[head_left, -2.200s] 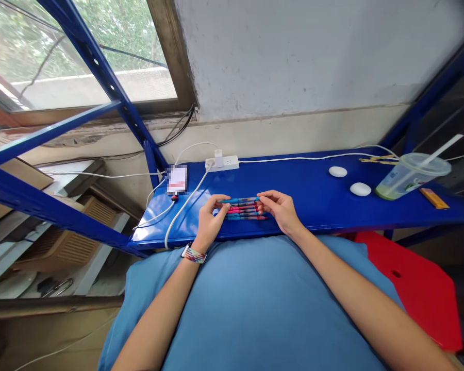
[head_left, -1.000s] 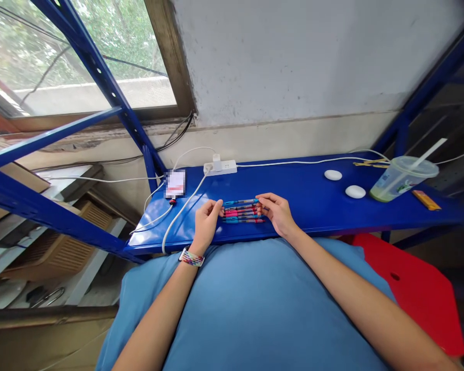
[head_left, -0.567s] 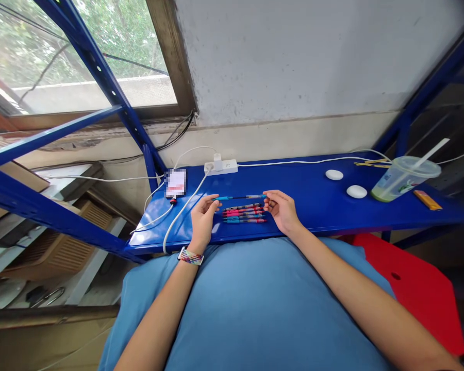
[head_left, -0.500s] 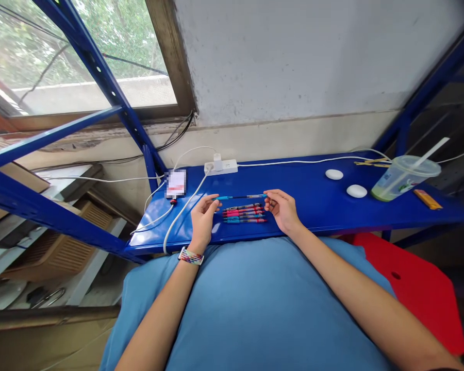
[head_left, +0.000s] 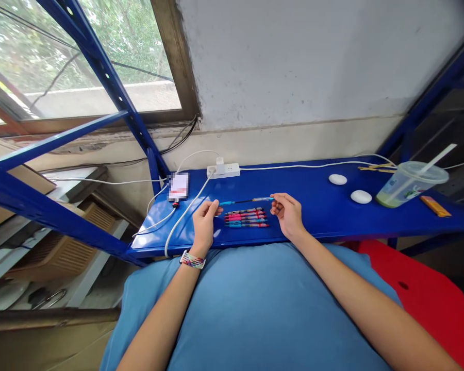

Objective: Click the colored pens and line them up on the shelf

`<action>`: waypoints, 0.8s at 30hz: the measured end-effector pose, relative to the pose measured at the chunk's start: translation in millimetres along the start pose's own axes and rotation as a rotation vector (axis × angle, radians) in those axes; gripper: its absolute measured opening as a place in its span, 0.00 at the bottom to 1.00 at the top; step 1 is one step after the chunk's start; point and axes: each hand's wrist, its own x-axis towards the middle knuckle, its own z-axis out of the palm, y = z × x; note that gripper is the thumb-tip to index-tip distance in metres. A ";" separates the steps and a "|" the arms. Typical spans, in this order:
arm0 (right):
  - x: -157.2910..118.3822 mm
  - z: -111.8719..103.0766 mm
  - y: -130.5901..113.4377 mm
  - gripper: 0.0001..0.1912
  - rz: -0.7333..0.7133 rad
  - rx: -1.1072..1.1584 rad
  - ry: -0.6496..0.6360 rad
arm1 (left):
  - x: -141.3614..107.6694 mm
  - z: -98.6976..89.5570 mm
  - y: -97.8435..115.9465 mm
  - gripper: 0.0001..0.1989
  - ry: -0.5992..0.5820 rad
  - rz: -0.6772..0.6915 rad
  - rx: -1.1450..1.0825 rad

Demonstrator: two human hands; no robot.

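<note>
Both hands hold one blue pen [head_left: 243, 201] above a blue metal shelf top [head_left: 301, 198]. My left hand [head_left: 204, 220] pinches its left end, which has a light-blue grip. Its blue right end is pinched between the thumb and fingers of my right hand [head_left: 288, 214]. A thin dark stretch shows between the blue grip and the clear barrel; whether the parts are separated I cannot tell. Just below lie several pens [head_left: 246, 218] side by side, with black, red and blue parts. The tips of the held pen are hidden by my fingers.
A white power strip [head_left: 228, 170] with cables stands at the back, near a white pixelated object [head_left: 178, 186]. To the right are two white oval objects [head_left: 337, 179], a plastic cup with straw [head_left: 404, 185] and an orange-yellow packet [head_left: 435, 206]. A red stool [head_left: 421, 299] is below.
The held pen now tilts slightly, its left end lower than its right. Both hands keep their pinch on it. The whole view has shifted a little.
</note>
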 end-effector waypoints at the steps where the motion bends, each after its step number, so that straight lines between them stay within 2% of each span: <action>1: -0.2 0.2 0.1 0.09 -0.003 0.000 0.005 | 0.1 0.0 -0.2 0.20 0.001 0.004 0.000; 8: -0.9 0.5 -1.0 0.08 -0.014 -0.011 0.015 | 1.2 -0.1 -1.4 0.23 0.021 0.023 0.039; 12: -2.7 2.2 -2.5 0.09 -0.041 -0.048 0.025 | 0.5 1.6 -1.2 0.29 -0.005 0.054 0.125; 15: -7.6 5.6 -2.0 0.13 0.003 -0.078 -0.120 | -1.4 2.9 1.9 0.32 -0.091 0.061 0.175; 18: -13.2 9.3 -0.7 0.17 0.057 -0.086 -0.284 | -3.6 3.2 7.2 0.27 -0.147 0.081 0.180; 21: -15.2 11.1 -0.3 0.19 0.091 -0.065 -0.287 | -5.3 3.2 12.2 0.14 -0.157 0.110 0.117; 24: -13.9 11.0 -0.6 0.20 0.117 -0.046 -0.271 | -6.7 4.1 15.3 0.17 -0.201 0.107 0.087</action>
